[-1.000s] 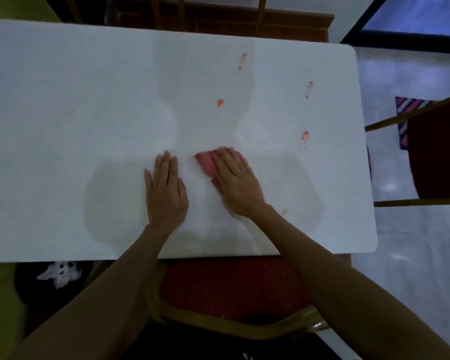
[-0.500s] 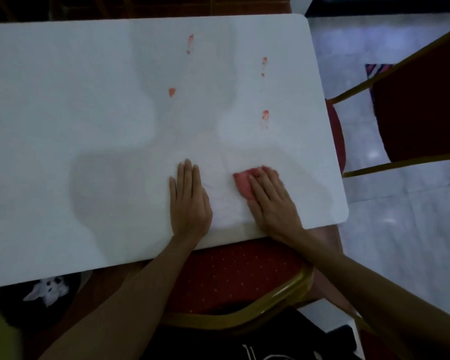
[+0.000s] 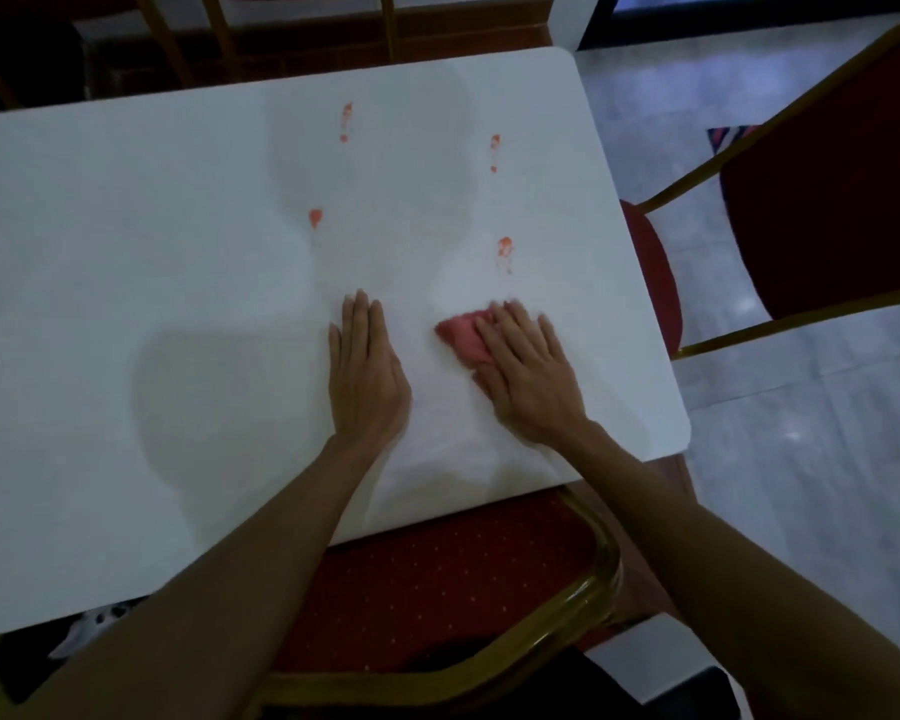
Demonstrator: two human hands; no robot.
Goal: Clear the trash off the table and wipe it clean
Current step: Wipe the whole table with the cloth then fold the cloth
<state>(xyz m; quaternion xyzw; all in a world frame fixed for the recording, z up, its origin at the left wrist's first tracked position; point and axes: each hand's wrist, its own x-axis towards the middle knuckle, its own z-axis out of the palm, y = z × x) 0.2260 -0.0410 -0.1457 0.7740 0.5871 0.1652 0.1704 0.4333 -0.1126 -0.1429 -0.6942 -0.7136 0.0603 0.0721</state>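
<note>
A white table (image 3: 126,252) carries several orange-red stains, one near the middle (image 3: 315,217), one at the right (image 3: 504,247) and others farther back (image 3: 345,116). My right hand (image 3: 528,376) presses flat on a pink cloth (image 3: 461,335) near the table's right front part; the cloth pokes out under the fingers on the left. My left hand (image 3: 367,374) lies flat on the table, palm down, fingers together, a little left of the cloth and holding nothing.
A red chair with a gold frame (image 3: 489,589) is tucked under the near edge. Another red chair (image 3: 827,210) stands to the right on the pale tiled floor (image 3: 801,459). Chair legs show beyond the far edge.
My right hand has slid the pink cloth to the right, away from my left hand, and then slightly forward. My left hand stays flat. The view has shifted.
</note>
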